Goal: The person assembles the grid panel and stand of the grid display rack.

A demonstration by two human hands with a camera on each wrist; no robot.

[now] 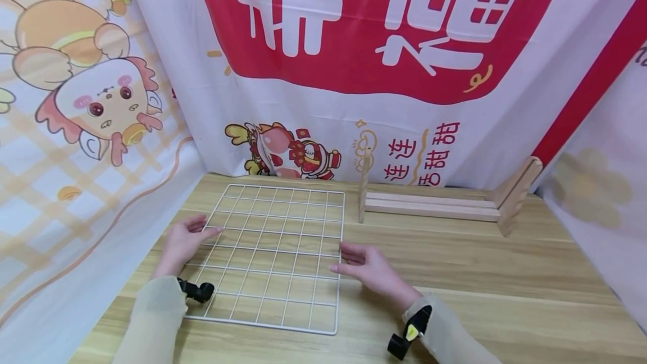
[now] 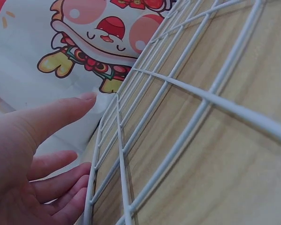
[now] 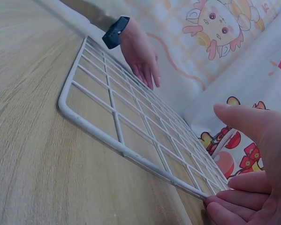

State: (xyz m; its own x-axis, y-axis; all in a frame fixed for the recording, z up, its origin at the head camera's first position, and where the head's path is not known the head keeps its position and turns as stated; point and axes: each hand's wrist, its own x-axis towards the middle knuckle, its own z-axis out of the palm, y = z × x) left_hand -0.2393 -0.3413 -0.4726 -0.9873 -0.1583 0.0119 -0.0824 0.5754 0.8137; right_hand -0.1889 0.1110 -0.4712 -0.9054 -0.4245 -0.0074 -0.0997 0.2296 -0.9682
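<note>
A white wire grid panel (image 1: 298, 253) lies flat on the wooden table. At its left edge is my left hand (image 1: 183, 240), thumb stretched over the wires and fingers loosely bent along the outside. In the left wrist view, those fingers (image 2: 60, 187) meet the border wire while the thumb stays raised off the grid. My right hand (image 1: 373, 271) is at the opposite edge. The right wrist view shows its fingertips (image 3: 220, 208) touching the rim, with the thumb lifted and apart from it. Neither hand is closed around the wire.
Behind and right of the grid stands a wooden rack (image 1: 432, 206) with two upright ends and a slatted crossbar. A printed white and red curtain (image 1: 323, 111) hangs along the table's back edge. Another patterned cloth (image 1: 65, 195) borders the left side.
</note>
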